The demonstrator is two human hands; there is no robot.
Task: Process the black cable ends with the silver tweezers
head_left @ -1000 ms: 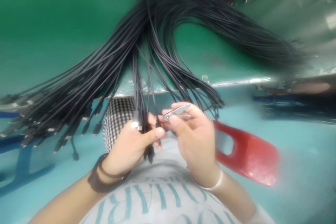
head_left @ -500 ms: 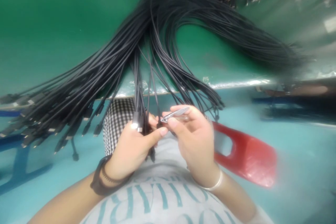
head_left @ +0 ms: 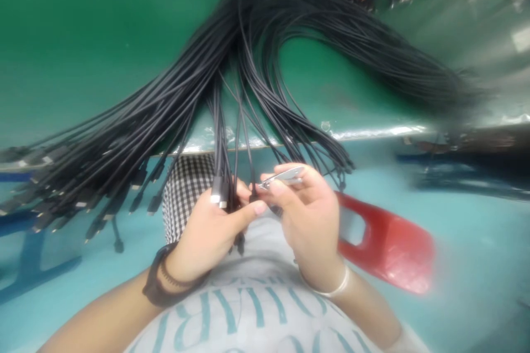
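as left hand [head_left: 209, 231] grips, cables [head_left: 226, 138] dangle.

You wear a pale grey shirt [head_left: 248, 314] printed with large teal block letters, and both forearms are bare. The wrist behind your left hand [head_left: 207, 231] carries a broad dark band [head_left: 155, 289] with a thin dark cord bracelet [head_left: 176, 276] beside it. A slim silvery-white bangle [head_left: 331, 288] circles the wrist behind your right hand [head_left: 308, 226]. Black-and-white checked fabric [head_left: 184, 187] shows beyond the shirt.

Both forearms converge at the middle. The left hand [head_left: 209, 226] is curled closed, thumb stretched right; the right hand [head_left: 308, 220] pinches thumb to forefinger just beside it.
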